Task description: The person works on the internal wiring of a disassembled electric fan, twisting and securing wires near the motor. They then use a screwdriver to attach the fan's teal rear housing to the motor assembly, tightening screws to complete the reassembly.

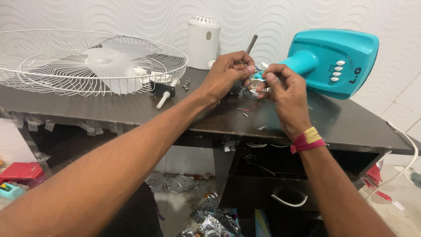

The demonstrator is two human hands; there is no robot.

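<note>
Head view: my left hand [226, 74] and my right hand [280, 90] meet over the dark table [131, 109], close together at the end of the teal fan stand [333, 61]. My left fingers [245, 66] are curled tight, pinching the thin wires [250, 94] that come out at the neck of the stand; I cannot tell exactly which strand they grip. My right fingers [269, 79] are also bent in, closed on a small white piece at the same wire bundle, just beside my left fingertips. A red wire and a dark one loop down from between my hands to the table top. The stand lies tilted on the table at the right, its base with white buttons facing me. Behind my left hand a white motor cover [202, 41] stands upright against the wall, and a dark screwdriver [251, 44] leans beside it. Well to the left sits the white wire grille [87, 61] with the clear blade [109, 61] inside it. Near its edge lie a white shaft piece [165, 93] and a few small screws [186, 83]. I wear red and yellow thread on my right wrist. A white cable [410, 149] hangs off the table's right end.
</note>
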